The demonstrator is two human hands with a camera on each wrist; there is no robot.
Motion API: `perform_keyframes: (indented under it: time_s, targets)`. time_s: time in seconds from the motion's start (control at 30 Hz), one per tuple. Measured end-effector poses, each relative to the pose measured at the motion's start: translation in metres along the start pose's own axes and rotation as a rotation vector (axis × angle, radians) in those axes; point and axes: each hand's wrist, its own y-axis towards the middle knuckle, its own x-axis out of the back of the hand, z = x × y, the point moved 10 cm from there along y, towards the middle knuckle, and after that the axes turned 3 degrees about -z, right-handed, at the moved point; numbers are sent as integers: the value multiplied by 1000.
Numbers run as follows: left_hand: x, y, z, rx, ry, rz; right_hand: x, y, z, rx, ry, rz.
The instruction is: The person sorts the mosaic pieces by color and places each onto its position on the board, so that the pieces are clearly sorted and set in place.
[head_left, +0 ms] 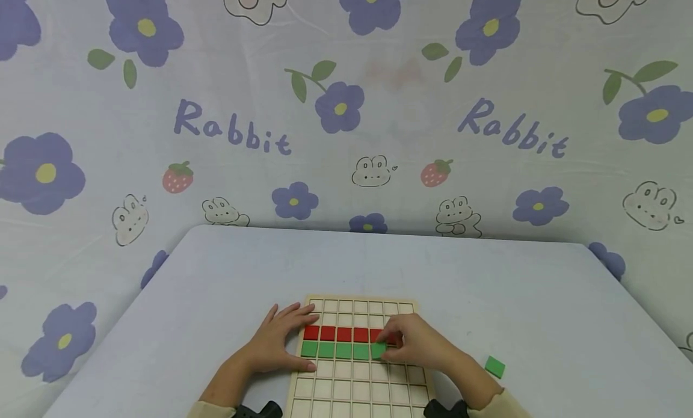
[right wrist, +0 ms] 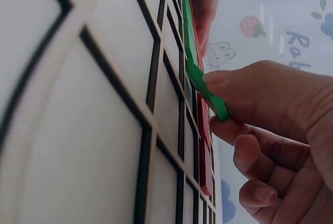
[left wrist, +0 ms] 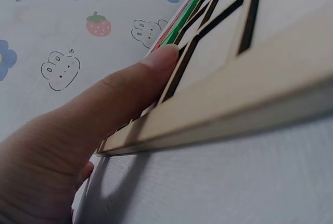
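Observation:
A wooden grid board [head_left: 360,391] lies on the table with a row of red square tiles [head_left: 343,334] and, just below it, a row of green square tiles [head_left: 343,350]. My right hand [head_left: 414,341] pinches a green tile [right wrist: 210,95] between thumb and fingers; it is tilted over the green row's right end, one edge low at a cell. My left hand [head_left: 276,340] rests on the board's left edge, its fingers spread and its thumb [left wrist: 130,81] lying on the frame.
One loose green tile [head_left: 495,367] lies on the white table [head_left: 243,273] to the right of the board, close to my right forearm. A cloth [head_left: 335,153] printed with flowers and rabbits hangs behind the table.

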Motion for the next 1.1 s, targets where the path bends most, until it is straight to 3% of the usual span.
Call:
perform_keyframes:
  time_s: [1.1]
  targets:
    - [1, 1, 3, 4, -13, 6, -1, 1, 8, -20, -55, 4]
